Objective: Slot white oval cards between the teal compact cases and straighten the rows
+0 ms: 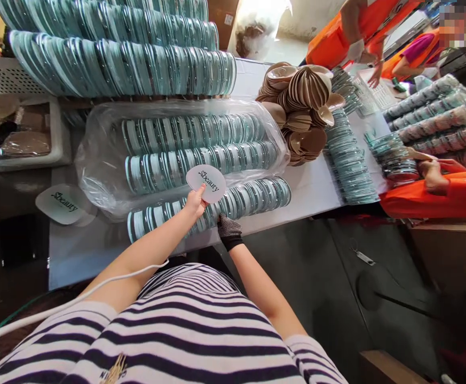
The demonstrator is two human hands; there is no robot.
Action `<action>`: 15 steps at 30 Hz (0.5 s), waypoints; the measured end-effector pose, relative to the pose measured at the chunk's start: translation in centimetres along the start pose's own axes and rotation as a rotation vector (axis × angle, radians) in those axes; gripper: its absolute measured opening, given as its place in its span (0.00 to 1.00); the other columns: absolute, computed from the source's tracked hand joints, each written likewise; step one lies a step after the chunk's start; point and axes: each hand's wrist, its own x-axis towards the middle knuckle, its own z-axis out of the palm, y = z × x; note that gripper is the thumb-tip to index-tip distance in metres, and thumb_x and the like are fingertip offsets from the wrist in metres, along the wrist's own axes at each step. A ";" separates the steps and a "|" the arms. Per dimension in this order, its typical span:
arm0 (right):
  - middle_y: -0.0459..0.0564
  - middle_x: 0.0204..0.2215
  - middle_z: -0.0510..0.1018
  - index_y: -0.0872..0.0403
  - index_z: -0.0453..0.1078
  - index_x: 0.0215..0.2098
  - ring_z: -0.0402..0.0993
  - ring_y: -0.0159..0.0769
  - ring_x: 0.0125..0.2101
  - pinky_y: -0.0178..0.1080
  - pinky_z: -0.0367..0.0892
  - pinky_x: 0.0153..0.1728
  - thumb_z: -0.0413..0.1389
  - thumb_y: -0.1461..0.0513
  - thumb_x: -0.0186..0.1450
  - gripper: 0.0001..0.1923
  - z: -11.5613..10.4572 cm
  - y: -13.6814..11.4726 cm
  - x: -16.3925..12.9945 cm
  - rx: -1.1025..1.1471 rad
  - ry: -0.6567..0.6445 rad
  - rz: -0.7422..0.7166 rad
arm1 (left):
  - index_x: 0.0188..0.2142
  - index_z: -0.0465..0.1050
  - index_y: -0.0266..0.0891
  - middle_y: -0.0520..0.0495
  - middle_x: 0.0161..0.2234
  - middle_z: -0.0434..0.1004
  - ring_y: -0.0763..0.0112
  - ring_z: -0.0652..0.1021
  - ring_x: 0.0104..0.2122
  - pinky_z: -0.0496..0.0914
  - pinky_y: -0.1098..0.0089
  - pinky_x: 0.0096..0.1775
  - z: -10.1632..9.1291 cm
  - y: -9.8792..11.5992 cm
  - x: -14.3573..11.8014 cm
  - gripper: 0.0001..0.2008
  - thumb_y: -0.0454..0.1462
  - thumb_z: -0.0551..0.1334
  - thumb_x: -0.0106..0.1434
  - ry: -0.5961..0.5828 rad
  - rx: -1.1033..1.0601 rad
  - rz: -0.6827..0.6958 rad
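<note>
White oval "Sbeauty" printed card (206, 183) pinched in left hand (195, 204); gloved right hand (228, 230), grip unclear, touches teal disc row (233, 202) at white counter (316, 192) near edge.

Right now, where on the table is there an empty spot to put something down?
Bare white table shows at the near left corner, by the loose label, and a strip right of the nearest row of teal discs. The plastic bag and brown cup pile crowd the middle.
</note>
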 end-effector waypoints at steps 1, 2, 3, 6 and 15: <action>0.56 0.36 0.79 0.53 0.69 0.45 0.77 0.41 0.38 0.37 0.64 0.36 0.48 0.62 0.68 0.11 -0.2 0.2 0.3 0.111 -0.058 0.012 | 0.44 0.74 0.38 0.45 0.38 0.82 0.67 0.81 0.39 0.75 0.59 0.48 0.0 0.0 0.0 0.09 0.31 0.63 0.64 -0.007 -0.001 0.004; 0.54 0.34 0.79 0.52 0.67 0.47 0.77 0.39 0.36 0.37 0.65 0.35 0.49 0.61 0.67 0.11 -0.4 0.4 0.5 0.243 -0.129 0.020 | 0.45 0.74 0.38 0.44 0.38 0.82 0.66 0.81 0.40 0.75 0.60 0.48 0.0 -0.1 0.1 0.10 0.31 0.64 0.63 -0.018 0.000 0.011; 0.50 0.30 0.78 0.51 0.65 0.50 0.77 0.37 0.32 0.36 0.67 0.33 0.49 0.60 0.67 0.13 -0.7 0.7 0.6 0.392 -0.217 0.018 | 0.45 0.74 0.37 0.44 0.39 0.82 0.65 0.81 0.41 0.75 0.60 0.48 0.0 -0.2 0.1 0.10 0.32 0.65 0.62 -0.031 0.003 0.022; 0.41 0.19 0.72 0.51 0.61 0.51 0.71 0.33 0.20 0.34 0.67 0.23 0.51 0.56 0.65 0.17 -1.8 1.6 1.2 0.764 -0.506 0.017 | 0.44 0.75 0.37 0.43 0.39 0.82 0.65 0.81 0.41 0.75 0.61 0.48 0.2 -0.5 0.2 0.10 0.32 0.66 0.61 -0.058 0.035 0.054; 0.39 0.20 0.69 0.51 0.61 0.44 0.65 0.27 0.17 0.34 0.70 0.25 0.48 0.54 0.69 0.11 -3.2 -1.2 2.1 1.031 -0.607 0.089 | 0.43 0.75 0.37 0.44 0.39 0.82 0.65 0.81 0.38 0.76 0.65 0.41 0.1 -1.0 0.8 0.14 0.35 0.69 0.57 -0.113 0.088 0.112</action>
